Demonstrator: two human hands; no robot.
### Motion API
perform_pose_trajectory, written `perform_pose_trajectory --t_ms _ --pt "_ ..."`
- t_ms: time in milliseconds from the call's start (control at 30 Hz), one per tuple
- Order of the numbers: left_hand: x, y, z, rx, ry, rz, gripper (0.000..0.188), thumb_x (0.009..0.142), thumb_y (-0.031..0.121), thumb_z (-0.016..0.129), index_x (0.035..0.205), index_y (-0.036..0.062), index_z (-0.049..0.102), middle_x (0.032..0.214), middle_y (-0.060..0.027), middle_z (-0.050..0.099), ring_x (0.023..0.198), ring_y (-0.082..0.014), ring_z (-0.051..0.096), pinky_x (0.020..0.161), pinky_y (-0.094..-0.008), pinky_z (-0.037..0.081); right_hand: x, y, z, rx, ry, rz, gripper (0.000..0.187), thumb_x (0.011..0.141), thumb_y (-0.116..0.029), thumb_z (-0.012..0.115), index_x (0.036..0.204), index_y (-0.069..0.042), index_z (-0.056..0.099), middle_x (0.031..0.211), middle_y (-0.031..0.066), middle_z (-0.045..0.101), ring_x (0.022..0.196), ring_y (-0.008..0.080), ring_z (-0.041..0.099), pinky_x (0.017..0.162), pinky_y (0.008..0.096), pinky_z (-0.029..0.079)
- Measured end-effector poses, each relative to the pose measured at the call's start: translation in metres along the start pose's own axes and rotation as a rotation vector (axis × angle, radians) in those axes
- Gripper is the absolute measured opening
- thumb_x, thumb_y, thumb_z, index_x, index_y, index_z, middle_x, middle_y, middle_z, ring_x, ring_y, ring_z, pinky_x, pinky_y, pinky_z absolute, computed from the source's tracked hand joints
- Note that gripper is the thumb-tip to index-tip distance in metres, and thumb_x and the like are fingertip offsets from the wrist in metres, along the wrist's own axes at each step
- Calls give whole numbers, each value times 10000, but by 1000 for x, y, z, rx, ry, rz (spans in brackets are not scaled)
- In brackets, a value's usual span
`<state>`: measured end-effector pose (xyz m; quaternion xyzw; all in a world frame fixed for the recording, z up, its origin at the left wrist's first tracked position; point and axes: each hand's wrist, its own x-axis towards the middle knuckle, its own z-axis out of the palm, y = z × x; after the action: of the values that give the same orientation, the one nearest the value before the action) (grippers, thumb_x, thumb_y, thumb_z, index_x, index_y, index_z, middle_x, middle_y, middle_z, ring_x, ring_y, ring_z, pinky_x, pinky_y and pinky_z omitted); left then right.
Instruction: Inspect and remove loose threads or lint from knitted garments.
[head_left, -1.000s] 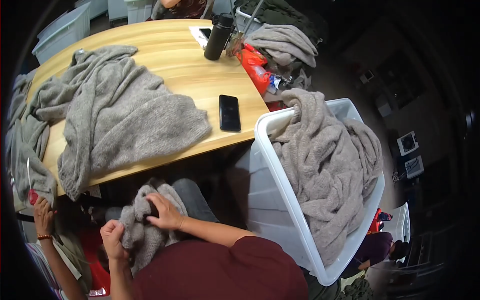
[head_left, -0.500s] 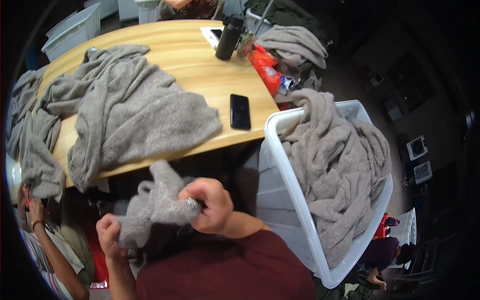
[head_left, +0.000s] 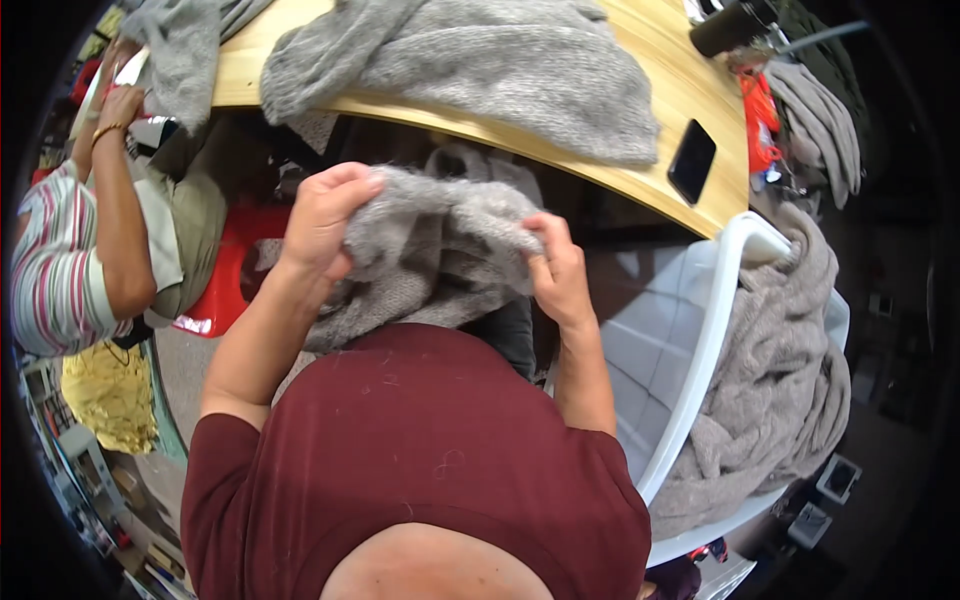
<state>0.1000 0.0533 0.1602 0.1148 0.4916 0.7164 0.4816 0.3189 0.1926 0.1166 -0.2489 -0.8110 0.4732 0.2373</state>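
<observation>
Wooden bench ahead: one grey knit garment spread on it, a black phone near its edge. Below the bench edge, I see my left hand and right hand gripping a grey sweater, fingers curled into its bunched fabric; not folded yet. At right, a white bin draped with more grey knitwear, apparently unsorted. Another person's arm works at far left.
</observation>
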Motion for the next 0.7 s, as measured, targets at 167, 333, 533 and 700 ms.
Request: perform_pose_trajectory --t_ms 167,333,533,700 --pt "0 -8 17 186 -82 -30 36 732 -15 607 735 14 585 700 -27 600 609 -64 539 570 -198 442 19 -55 8 -235 25 -738 263 650 80 528 902 6 534 836 130 602 661 264 580 541 305 452" --pt "4 -14 23 259 -253 -61 37 728 -16 614 758 5 606 708 -9 595 621 -47 519 566 -181 412 33 -57 35 -197 -71 -808 195 617 3 578 810 -24 573 740 58 537 584 181 518 507 274 412" --pt "9 -16 11 212 -341 -165 49 754 25 605 775 -13 626 698 -2 587 624 -44 492 573 -187 392 32 -41 52 -101 209 -729 346 499 145 547 814 3 571 722 98 542 565 215 522 460 280 416" --pt "11 -16 7 262 -305 -164 72 753 26 608 798 -24 632 693 5 585 633 -37 488 577 -184 389 37 -39 51 -152 140 -681 330 512 135 549 819 12 558 756 119 549 605 235 550 493 287 444"
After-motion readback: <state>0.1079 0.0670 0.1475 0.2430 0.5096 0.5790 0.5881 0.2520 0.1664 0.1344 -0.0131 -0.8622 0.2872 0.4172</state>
